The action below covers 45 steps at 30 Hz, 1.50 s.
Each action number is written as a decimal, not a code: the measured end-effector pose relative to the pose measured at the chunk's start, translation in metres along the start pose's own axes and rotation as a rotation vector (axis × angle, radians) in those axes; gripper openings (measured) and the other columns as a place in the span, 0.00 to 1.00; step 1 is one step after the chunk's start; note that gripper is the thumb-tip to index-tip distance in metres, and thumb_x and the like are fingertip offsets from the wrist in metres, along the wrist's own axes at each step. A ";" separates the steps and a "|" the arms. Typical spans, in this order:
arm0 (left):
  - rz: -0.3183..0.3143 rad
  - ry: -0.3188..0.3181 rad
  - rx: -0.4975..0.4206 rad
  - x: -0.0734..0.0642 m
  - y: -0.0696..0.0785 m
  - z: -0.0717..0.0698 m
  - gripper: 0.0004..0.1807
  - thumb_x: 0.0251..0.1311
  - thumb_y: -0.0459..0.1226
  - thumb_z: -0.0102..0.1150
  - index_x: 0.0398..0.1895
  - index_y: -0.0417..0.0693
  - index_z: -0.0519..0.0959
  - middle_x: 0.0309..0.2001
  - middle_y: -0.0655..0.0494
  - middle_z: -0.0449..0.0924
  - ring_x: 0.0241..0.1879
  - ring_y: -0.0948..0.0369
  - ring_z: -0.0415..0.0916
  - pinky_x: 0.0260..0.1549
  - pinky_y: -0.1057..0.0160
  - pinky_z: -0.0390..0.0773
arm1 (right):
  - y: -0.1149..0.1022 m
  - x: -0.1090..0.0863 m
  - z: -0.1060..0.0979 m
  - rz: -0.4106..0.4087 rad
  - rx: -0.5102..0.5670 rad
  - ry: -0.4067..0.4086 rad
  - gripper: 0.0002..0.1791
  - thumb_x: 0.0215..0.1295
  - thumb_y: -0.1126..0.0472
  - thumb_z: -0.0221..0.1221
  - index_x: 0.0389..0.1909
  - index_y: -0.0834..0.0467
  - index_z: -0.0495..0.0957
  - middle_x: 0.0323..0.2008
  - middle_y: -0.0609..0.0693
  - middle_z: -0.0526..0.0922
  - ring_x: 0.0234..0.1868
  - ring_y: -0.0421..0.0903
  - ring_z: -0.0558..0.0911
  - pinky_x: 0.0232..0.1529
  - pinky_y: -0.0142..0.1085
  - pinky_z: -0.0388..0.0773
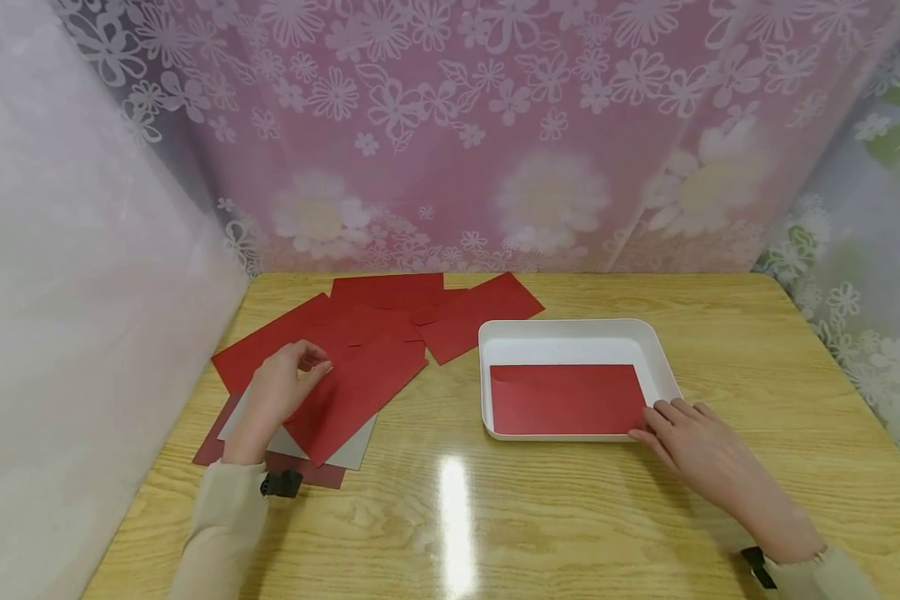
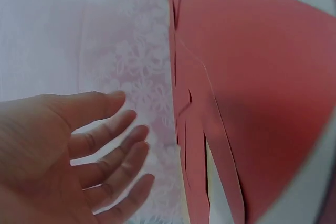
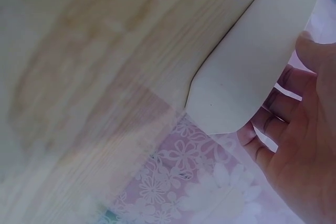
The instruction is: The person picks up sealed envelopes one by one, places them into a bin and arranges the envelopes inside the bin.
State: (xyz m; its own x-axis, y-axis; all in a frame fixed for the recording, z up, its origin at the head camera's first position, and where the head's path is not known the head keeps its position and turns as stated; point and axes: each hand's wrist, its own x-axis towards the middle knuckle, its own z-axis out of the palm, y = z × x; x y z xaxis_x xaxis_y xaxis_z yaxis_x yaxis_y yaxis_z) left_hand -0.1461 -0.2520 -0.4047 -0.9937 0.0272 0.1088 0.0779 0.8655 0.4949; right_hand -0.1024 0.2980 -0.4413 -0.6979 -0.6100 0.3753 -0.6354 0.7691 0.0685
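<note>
My left hand point(image 1: 281, 383) hovers over a spread of flat red paper pieces point(image 1: 367, 387), shaped like envelopes. Its fingers are loosely bent, and in the left wrist view they hold nothing beside the red paper point(image 2: 273, 72). One red paper piece point(image 1: 566, 400) lies lengthwise inside a white tray point(image 1: 562, 333), against the front side. My right hand point(image 1: 708, 454) is at the tray's front right corner, thumb by the front rim and fingers over the right rim. In the right wrist view the tray's outer wall point(image 3: 241, 66) hides the fingertips; I cannot tell whether they pinch anything.
Under the red pieces lie a grey sheet point(image 1: 356, 454) and a dark red sheet point(image 1: 322, 475). The wooden table point(image 1: 555, 533) meets a pink floral curtain point(image 1: 435, 167) at the back. A white curtain point(image 1: 97, 292) hangs along the left side.
</note>
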 end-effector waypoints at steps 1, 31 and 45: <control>-0.009 -0.004 0.022 -0.003 -0.001 -0.001 0.13 0.68 0.40 0.64 0.47 0.40 0.80 0.44 0.44 0.83 0.45 0.46 0.81 0.41 0.45 0.80 | 0.000 0.000 0.000 0.000 0.000 -0.001 0.20 0.76 0.44 0.52 0.26 0.50 0.68 0.25 0.41 0.65 0.28 0.43 0.69 0.30 0.40 0.67; -0.100 -0.265 0.057 -0.022 -0.030 0.010 0.31 0.48 0.46 0.81 0.35 0.36 0.69 0.33 0.47 0.72 0.32 0.56 0.72 0.29 0.61 0.71 | 0.003 0.001 0.001 -0.002 -0.002 -0.002 0.21 0.77 0.43 0.51 0.26 0.50 0.69 0.25 0.41 0.65 0.28 0.42 0.68 0.30 0.39 0.67; -0.024 -0.172 -0.024 -0.021 -0.040 0.005 0.25 0.62 0.46 0.71 0.51 0.39 0.74 0.37 0.44 0.83 0.34 0.54 0.78 0.34 0.56 0.78 | 0.001 0.000 -0.001 0.019 0.005 -0.017 0.18 0.73 0.46 0.58 0.25 0.49 0.68 0.25 0.39 0.63 0.28 0.41 0.67 0.30 0.38 0.65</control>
State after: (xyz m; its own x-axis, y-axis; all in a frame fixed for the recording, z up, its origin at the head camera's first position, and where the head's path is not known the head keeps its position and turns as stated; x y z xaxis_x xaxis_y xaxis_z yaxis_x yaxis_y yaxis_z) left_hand -0.1291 -0.2844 -0.4310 -0.9942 0.0938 -0.0518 0.0537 0.8548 0.5162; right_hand -0.1029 0.2985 -0.4403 -0.7153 -0.5985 0.3608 -0.6236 0.7797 0.0570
